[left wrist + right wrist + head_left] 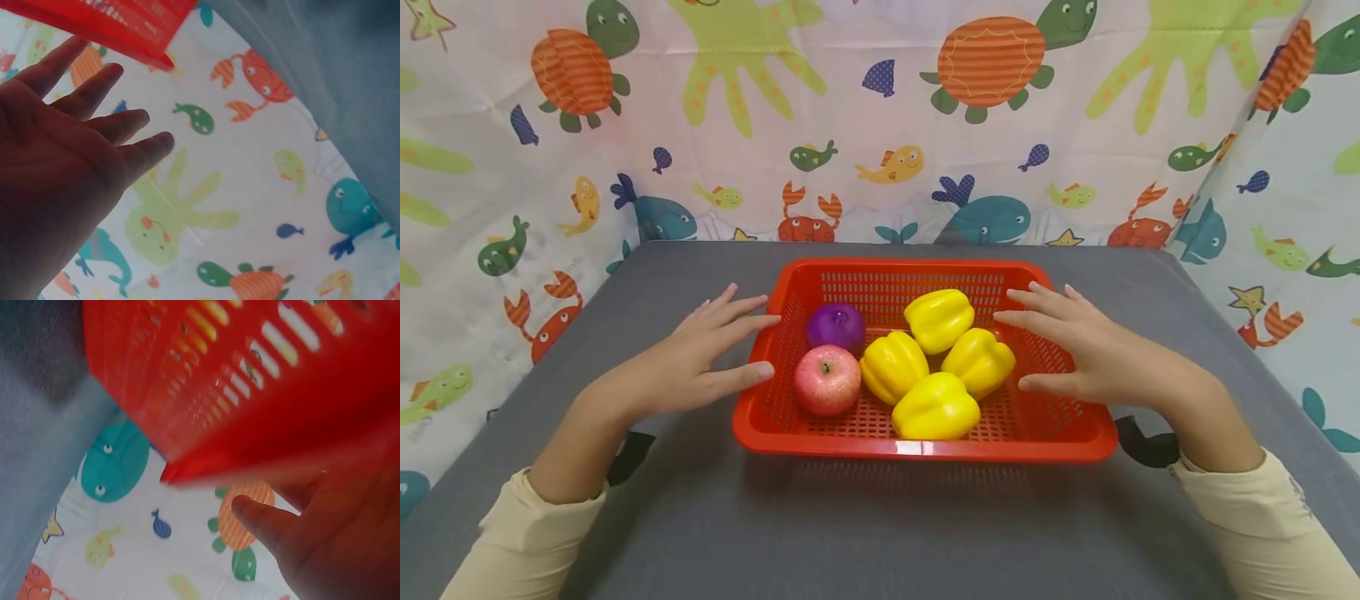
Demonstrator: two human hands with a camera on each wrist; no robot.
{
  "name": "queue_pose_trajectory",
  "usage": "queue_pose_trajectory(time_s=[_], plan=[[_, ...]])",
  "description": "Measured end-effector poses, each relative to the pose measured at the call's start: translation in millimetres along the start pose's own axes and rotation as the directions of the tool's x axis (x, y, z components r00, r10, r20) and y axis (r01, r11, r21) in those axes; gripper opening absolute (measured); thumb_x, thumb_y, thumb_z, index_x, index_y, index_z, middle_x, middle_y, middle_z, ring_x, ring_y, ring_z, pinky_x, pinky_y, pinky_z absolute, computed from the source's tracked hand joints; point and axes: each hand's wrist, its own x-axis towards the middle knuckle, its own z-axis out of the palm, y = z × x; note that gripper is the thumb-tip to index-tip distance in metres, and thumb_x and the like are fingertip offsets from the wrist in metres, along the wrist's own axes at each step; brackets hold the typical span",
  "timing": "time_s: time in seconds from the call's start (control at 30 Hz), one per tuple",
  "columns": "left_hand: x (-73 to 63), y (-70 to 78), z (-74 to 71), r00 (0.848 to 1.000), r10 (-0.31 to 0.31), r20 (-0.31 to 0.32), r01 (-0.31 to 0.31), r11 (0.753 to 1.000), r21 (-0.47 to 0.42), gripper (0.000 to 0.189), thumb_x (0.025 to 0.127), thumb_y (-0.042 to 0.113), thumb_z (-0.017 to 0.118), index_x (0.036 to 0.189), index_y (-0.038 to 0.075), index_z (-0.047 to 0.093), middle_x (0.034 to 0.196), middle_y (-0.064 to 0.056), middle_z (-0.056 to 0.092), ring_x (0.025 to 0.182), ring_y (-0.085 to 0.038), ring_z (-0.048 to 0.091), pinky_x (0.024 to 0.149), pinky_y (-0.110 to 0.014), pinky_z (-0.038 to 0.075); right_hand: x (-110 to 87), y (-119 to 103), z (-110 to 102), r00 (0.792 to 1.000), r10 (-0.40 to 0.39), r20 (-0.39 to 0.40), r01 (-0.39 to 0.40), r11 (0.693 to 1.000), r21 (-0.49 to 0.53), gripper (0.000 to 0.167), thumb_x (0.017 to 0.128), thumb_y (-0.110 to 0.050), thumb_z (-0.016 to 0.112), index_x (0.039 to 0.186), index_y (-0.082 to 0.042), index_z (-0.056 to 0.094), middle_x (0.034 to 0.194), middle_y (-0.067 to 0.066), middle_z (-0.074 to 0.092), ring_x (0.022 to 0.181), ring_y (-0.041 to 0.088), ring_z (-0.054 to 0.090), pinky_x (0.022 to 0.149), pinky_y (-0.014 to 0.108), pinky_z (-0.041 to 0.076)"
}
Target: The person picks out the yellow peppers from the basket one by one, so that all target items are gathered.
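A red plastic basket [917,450] with slotted sides sits on the grey table. Inside are several yellow bell peppers [936,408], a pink-red apple [827,381] and a round, glossy purple piece of produce [837,327] behind the apple. My left hand [688,358] is at the basket's left rim, fingers spread and straight, nothing in its grasp. On the opposite side, my right hand [1097,350] spreads its fingers over the right rim, likewise holding nothing. The left wrist view shows the left palm [56,162] and fingers just below the basket's rim; in the right wrist view the basket wall hides part of the right hand [337,537].
Grey cloth covers the table [880,533] around the basket. A white curtain [850,108] printed with sea animals hangs along the back and both sides. Dark straps [1150,446] show at the wrists, below cream sleeves [1262,517].
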Motion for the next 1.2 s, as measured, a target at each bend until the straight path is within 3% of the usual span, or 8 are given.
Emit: queue_pose_trajectory(time_s=[0.2,0.43,0.67,0.87,1.2], plan=[[1.8,13.4,9.1,0.998,0.07,0.002,-0.07,0.998,0.004,0.069,0.089,0.055,0.066,0.147,0.02,0.05,0.158,-0.006,0.034,0.15,-0.034,0.008,0.11,-0.069,0.018,8.3,-9.2,7.9,0.997,-0.064,0.044,0.064,0.998,0.017,0.076,0.078,-0.026,0.085,0.145,-0.015,0.052,0.158,0.012,0.033,0.147,0.036,0.021,0.117,0.058,0.008],[1.1,30.9,19.8,0.991,0.135,0.014,-0.135,0.991,0.013,0.066,0.088,0.057,0.067,0.142,0.021,0.057,0.153,-0.002,0.041,0.147,-0.03,0.02,0.101,-0.062,0.04,20.2,-20.5,20.4,0.989,-0.1,0.106,0.095,0.994,0.044,0.083,0.075,-0.023,0.088,0.148,-0.016,0.05,0.156,0.008,0.039,0.149,0.034,0.019,0.115,0.062,0.007],[-1.4,47.6,29.5,0.975,0.218,0.044,-0.219,0.976,0.014,0.062,0.088,0.058,0.066,0.139,0.023,0.061,0.148,0.001,0.047,0.14,-0.024,0.034,0.101,-0.054,0.043,27.8,-25.7,31.5,0.98,-0.088,0.176,0.075,0.994,0.077,0.08,0.075,-0.027,0.088,0.147,-0.02,0.052,0.148,-0.005,0.049,0.147,0.028,0.025,0.117,0.056,0.005],[-3.0,59.0,34.7,0.949,0.311,0.057,-0.312,0.95,0.016,0.057,0.088,0.058,0.066,0.134,0.023,0.065,0.142,0.004,0.052,0.134,-0.017,0.042,0.101,-0.048,0.045,30.2,-26.5,40.1,0.974,-0.12,0.191,0.105,0.991,0.088,0.077,0.077,-0.03,0.087,0.146,-0.02,0.053,0.146,-0.01,0.051,0.147,0.027,0.027,0.118,0.053,0.007],[-5.1,70.5,44.7,0.937,0.343,0.071,-0.348,0.934,0.079,0.048,0.089,0.059,0.065,0.124,0.027,0.069,0.121,0.015,0.063,0.114,-0.006,0.054,0.092,-0.036,0.052,31.5,-31.4,42.2,0.974,-0.092,0.206,0.079,0.994,0.072,0.08,0.074,-0.034,0.088,0.145,-0.03,0.053,0.145,-0.01,0.05,0.148,0.025,0.022,0.116,0.059,-0.002]])
